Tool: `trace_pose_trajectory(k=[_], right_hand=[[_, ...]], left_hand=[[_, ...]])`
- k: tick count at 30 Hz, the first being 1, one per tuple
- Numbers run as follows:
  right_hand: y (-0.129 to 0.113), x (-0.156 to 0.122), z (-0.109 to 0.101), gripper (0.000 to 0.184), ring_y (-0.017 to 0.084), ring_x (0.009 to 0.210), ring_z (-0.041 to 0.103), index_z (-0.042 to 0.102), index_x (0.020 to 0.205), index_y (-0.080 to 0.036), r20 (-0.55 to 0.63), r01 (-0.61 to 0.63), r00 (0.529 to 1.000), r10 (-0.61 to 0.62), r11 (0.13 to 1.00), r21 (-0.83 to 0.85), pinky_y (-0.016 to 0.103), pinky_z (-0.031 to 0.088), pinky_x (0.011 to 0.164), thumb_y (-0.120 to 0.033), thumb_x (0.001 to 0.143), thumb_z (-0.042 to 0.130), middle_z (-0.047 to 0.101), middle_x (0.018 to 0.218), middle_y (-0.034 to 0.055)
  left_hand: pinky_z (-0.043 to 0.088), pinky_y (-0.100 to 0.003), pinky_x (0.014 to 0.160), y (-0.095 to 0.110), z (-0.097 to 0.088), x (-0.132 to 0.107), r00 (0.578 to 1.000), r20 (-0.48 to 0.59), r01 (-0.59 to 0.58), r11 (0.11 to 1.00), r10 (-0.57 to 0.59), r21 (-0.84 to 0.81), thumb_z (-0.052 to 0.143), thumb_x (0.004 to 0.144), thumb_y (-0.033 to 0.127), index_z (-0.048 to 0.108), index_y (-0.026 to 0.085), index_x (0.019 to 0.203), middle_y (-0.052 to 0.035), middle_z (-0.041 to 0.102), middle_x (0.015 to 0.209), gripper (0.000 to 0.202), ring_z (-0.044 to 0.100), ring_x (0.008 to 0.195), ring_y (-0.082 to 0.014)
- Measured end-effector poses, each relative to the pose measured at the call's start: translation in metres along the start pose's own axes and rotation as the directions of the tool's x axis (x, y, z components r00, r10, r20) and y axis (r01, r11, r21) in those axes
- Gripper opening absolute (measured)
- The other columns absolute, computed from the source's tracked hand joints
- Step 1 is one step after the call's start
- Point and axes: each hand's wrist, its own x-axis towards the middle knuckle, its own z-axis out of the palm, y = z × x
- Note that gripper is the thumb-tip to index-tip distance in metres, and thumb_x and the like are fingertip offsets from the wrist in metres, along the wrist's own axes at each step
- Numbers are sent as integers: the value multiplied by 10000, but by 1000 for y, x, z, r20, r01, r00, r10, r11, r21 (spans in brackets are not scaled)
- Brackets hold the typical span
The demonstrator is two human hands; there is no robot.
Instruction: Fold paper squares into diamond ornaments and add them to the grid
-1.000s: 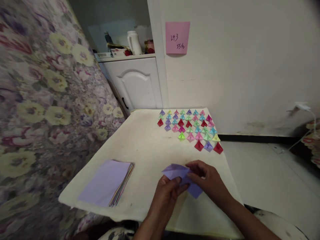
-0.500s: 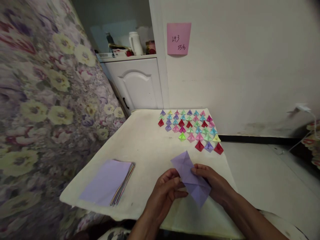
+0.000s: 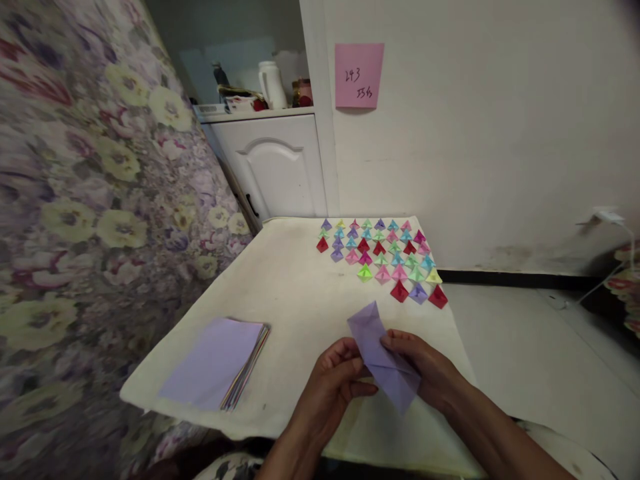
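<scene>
A partly folded sheet of purple origami paper [image 3: 381,357], creased into a long slanted shape, is held above the near right part of the table. My right hand [image 3: 425,363] pinches its right edge, thumb on top and the other fingers behind. At its left edge is my left hand [image 3: 337,380], with curled fingers reaching behind the paper and the thumb close to the edge. Beyond both hands, several rows of small folded paper pieces [image 3: 399,291] in red, pink, green, blue, yellow and purple lie on the table.
A stack of coloured paper sheets [image 3: 215,363], purple on top, lies at the left of the cream-covered table [image 3: 290,300]. A floral curtain [image 3: 120,200] hangs along the left side. Behind stand a white cabinet [image 3: 277,167] and a wall with a pink note [image 3: 359,77].
The purple paper has turned slightly and looks narrower, its upper left corner shifted to the right. Both hands keep nearly the same place.
</scene>
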Motion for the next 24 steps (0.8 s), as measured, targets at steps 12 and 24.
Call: trace_pose_trajectory(k=[12, 24], right_hand=[[-1, 1, 8, 259, 92, 488, 462, 565, 656, -157, -170, 152, 965, -198, 956, -253, 210, 328, 479, -371, 640, 710, 572, 561, -23], [7, 6, 0, 194, 156, 640, 543, 629, 924, -191, -25, 293, 927, -374, 766, -572, 253, 396, 589, -299, 767, 595, 616, 708, 0]], left_hand=[[509, -225, 557, 3, 9, -3, 999, -39, 3, 994, 1, 110, 634, 709, 154, 584, 136, 1014, -72, 600, 901, 309, 597, 688, -137], [464, -194, 509, -1, 6, 3, 987, -159, 6, 989, 18, 150, 636, 633, 104, 610, 138, 806, -5, 579, 692, 178, 531, 556, -90]])
